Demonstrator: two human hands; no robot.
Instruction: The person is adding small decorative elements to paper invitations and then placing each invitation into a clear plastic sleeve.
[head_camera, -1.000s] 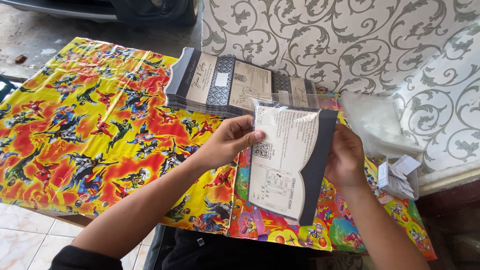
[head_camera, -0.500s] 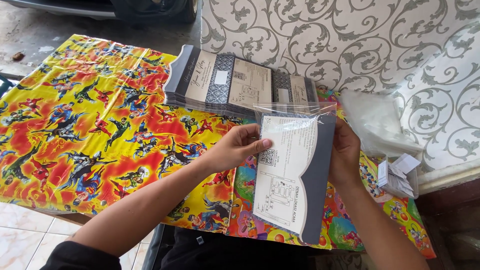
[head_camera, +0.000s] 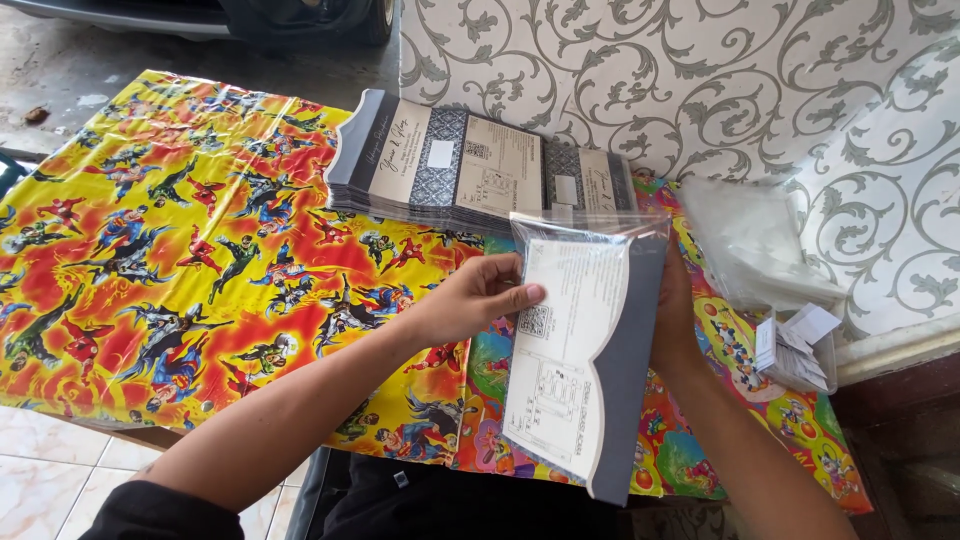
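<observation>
Above the near edge of the table (head_camera: 120, 330), which is covered with a bright comic-print cloth, both hands hold one card in a clear plastic sleeve (head_camera: 585, 360). The card is cream on the front, with printed text and a small square code, and it has a dark grey border on its right side. It stands almost upright, tilted a little, and the open top of the sleeve rises above it. The left hand (head_camera: 475, 300) grips the left edge of the card, the thumb on the front and the other fingers curled behind, so this hand is closed on it. The right hand (head_camera: 675, 310) is behind the right edge; only a part of it shows, and it seems to support the card from the back, but I cannot tell how far it is closed.

Just behind the card, a stack of similar cards (head_camera: 470, 170) lies flat on the table. To the right, near the patterned wall (head_camera: 700, 80), there is a pile of empty clear sleeves (head_camera: 750, 240), and beside it a small clear box of white paper pieces (head_camera: 800, 345).
</observation>
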